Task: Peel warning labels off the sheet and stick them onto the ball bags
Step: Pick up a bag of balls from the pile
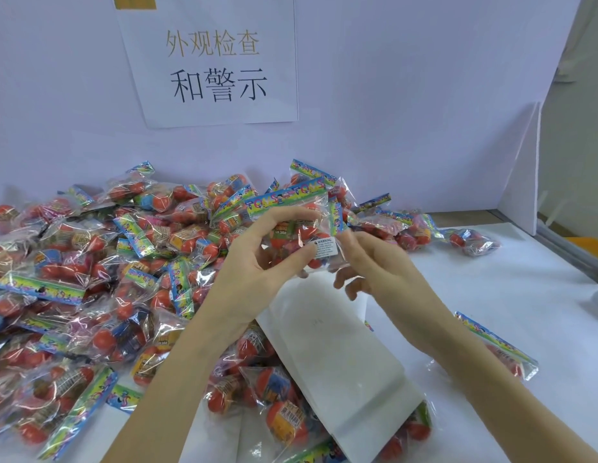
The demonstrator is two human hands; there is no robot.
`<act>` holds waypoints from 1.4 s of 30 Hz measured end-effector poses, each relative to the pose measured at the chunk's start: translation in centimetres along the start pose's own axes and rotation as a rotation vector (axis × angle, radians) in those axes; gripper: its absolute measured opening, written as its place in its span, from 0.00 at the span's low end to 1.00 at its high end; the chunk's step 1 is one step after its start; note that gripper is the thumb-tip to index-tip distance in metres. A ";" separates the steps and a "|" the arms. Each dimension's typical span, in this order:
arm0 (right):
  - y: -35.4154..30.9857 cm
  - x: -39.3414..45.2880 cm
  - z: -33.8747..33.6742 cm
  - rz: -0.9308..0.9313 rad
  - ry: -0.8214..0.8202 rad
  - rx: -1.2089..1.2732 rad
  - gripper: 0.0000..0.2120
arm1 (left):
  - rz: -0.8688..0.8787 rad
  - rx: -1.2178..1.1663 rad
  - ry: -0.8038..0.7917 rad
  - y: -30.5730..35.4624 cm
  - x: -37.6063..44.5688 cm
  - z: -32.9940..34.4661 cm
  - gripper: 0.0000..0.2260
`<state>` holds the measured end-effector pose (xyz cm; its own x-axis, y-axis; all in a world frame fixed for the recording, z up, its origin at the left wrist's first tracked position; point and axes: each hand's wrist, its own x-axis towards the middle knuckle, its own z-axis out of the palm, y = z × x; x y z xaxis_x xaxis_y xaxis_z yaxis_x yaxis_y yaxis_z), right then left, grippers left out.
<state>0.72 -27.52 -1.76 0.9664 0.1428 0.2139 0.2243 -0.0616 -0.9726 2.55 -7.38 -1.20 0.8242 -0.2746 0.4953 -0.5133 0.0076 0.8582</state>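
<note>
Holding one ball bag up above the bench, the left hand has its fingers curled over the top of the bag and its thumb pressed against the clear plastic from below, so the bag is clamped between them. A small white warning label sits on the front of this bag at its lower right, just past the tip of the left thumb. The right hand is just beside the bag on the label's side; its forefinger reaches up to the bag's right edge near the label, the other fingers hang loosely curled, and whether it actually grips the plastic cannot be told.

Directly below both hands lies a long white sheet, tilted, its near end resting on some bags at the bottom of the view. To the left spreads a big heap of ball bags, clear packets with red balls and coloured header strips, reaching back to the wall. A single ball bag lies apart on the right beside the right forearm, and another few lie further back on the right. A paper sign with printed characters hangs on the white wall behind the heap.
</note>
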 end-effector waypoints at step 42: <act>0.3 -0.1 0.3 0.153 -0.083 0.137 0.18 | -0.278 -0.261 0.138 -0.1 0.7 0.0 0.36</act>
<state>0.64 -27.22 -2.14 0.9729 0.2231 0.0602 0.0514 0.0448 -0.9977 3.19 -7.53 -0.99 0.9566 -0.1687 0.2377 -0.2029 0.2003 0.9585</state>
